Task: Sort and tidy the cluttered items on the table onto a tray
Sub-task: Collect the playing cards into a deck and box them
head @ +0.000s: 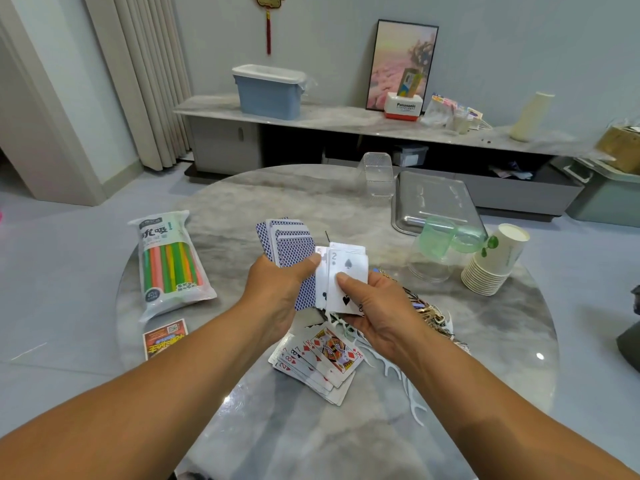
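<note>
Left grip (277, 289): fingers curled round a fan of blue-backed cards (285, 245), thumb on top. Right grip (374, 306): thumb pressed on a face-up two of spades (346, 271), top of a small bunch of cards held tight. Both bunches up above the round marble bench (277, 192), side by side and touching. Under the hands, a messy pile of face-up cards (318, 358) flat on the bench, a king of diamonds on top. White floss picks (391, 368) scattered beside that pile, on the right. Shiny metal tray (433, 199) at the far right of the bench, well apart from the hands. Green cups (450, 233) tipped over just in front of the tray. Stack of paper cups (495, 265) lying to the right of those. Bag of bright straws (169, 265) on the left side.
</note>
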Action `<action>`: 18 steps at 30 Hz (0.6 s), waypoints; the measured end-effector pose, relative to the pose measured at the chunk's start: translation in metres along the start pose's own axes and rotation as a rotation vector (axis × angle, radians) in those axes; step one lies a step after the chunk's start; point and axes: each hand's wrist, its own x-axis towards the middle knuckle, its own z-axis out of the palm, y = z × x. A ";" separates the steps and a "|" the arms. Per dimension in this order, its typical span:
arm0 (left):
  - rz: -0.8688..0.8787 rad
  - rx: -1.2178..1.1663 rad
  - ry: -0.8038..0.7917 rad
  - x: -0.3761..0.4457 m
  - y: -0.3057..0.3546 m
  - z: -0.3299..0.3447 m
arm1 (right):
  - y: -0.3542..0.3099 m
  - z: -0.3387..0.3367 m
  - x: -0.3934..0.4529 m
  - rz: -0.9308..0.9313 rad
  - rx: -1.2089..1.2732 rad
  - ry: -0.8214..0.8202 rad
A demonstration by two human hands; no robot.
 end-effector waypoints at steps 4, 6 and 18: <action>-0.058 -0.171 0.160 0.016 0.015 -0.011 | 0.001 -0.010 0.004 -0.007 -0.319 0.101; -0.098 -0.242 0.154 0.023 0.025 -0.016 | 0.010 -0.011 0.002 -0.003 -0.582 0.023; -0.111 0.040 0.038 0.003 0.014 -0.011 | 0.036 -0.009 0.004 -0.314 -1.029 0.284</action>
